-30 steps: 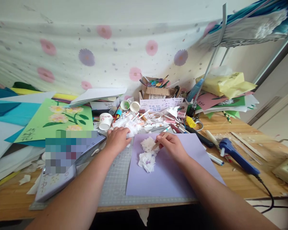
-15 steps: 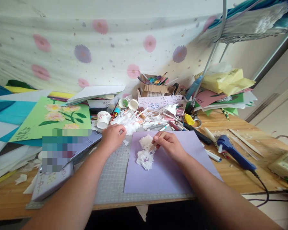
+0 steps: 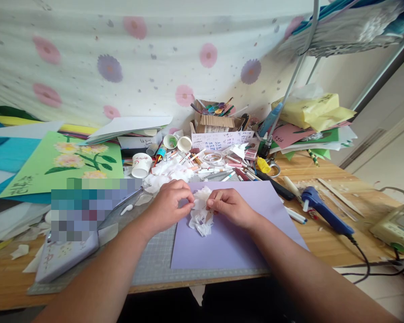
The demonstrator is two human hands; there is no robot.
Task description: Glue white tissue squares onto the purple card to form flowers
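Observation:
On a sheet of purple paper (image 3: 256, 242) lie crumpled white tissue-paper petals (image 3: 201, 222), bunched in two clusters near its left side. My right hand (image 3: 234, 207) pinches a flat wooden craft stick (image 3: 218, 196), its lower end down at the petals' right edge. From the left, my left hand (image 3: 170, 204) reaches over the sheet's edge with thumb and fingertips pressed together beside the petals. Whatever is between those fingertips is too small or hidden to make out. Behind that hand, a heap of loose white tissue pieces (image 3: 170, 170) spreads among the markers.
A grey cutting mat (image 3: 151, 264) lies under the purple sheet. To the right rests a blue glue gun (image 3: 326, 211) with its cord. A phone on a lilac case (image 3: 67, 255), a paper cup (image 3: 142, 165) and a green flower picture (image 3: 67, 166) stand or lie leftward.
My left hand has moved right and nearer, from the tissue heap to the petals on the purple sheet. My right hand has shifted slightly, still holding the craft stick.

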